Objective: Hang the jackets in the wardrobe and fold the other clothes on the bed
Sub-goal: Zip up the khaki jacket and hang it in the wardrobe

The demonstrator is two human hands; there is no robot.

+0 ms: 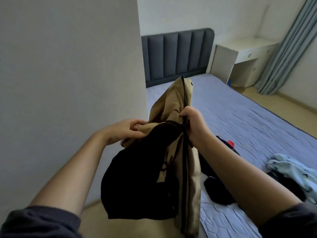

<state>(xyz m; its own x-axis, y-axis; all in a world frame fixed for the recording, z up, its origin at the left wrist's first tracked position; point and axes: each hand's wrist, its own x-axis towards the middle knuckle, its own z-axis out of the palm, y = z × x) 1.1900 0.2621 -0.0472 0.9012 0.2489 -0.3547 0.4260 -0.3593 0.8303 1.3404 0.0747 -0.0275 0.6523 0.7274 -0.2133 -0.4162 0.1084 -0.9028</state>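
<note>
A tan jacket (173,103) with a black lining and a black zipper hangs in the air in front of me, beside the bed. My right hand (193,124) grips its front edge along the zipper. My left hand (127,130) pinches the tan fabric at the collar on the other side. The black lining (137,182) sags below my hands. On the bed (248,121) lie a light blue patterned garment (291,170) at the right and dark clothes (216,191) partly hidden behind my right forearm.
A grey wall or wardrobe side (68,83) fills the left. The bed has a dark blue padded headboard (178,54). A white desk (247,54) stands at the far right corner next to blue-grey curtains (284,48). A small red object (230,143) lies among the dark clothes.
</note>
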